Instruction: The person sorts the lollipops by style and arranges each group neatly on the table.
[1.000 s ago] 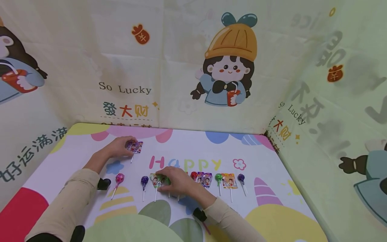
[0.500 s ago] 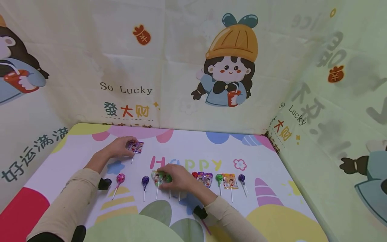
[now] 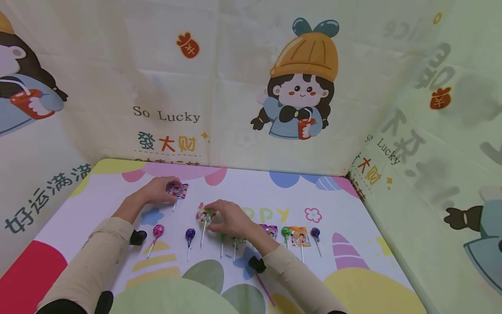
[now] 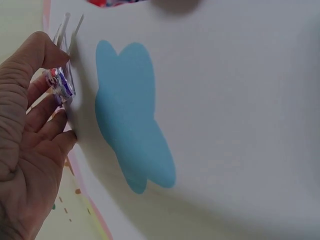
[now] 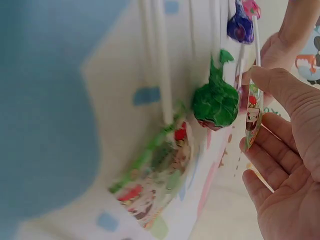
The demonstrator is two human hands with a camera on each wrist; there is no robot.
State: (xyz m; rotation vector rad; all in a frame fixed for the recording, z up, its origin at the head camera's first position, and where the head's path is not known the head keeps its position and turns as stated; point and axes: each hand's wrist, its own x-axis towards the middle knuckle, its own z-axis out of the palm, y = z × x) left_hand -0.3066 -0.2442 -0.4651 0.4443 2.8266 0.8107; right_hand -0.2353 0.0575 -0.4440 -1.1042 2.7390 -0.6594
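At the back left of the table, my left hand [image 3: 158, 190] holds a lollipop in a flat purple wrapper [image 3: 180, 190], its white stick pointing toward me. Two sticks show by the thumb in the left wrist view. My right hand [image 3: 232, 220] pinches a lollipop in a flat green wrapper [image 5: 253, 117] between thumb and fingers, just above the row. Beneath that hand lie a round green lollipop [image 5: 217, 102] and another flat green-wrapped lollipop [image 5: 155, 175], both partly hidden in the head view.
Left of the right hand lie a pink lollipop [image 3: 158, 231] and a dark purple one [image 3: 190, 235]. To its right are a purple packet [image 3: 271, 231], a green lollipop [image 3: 286, 232], an orange packet [image 3: 300, 237] and a dark purple lollipop [image 3: 315, 233]. Printed cloth walls [image 3: 231, 87] stand behind.
My right hand has lifted the green-wrapped lollipop out of the row and moved it away from me, toward the back. My left hand stays in place with the purple-wrapped lollipop.
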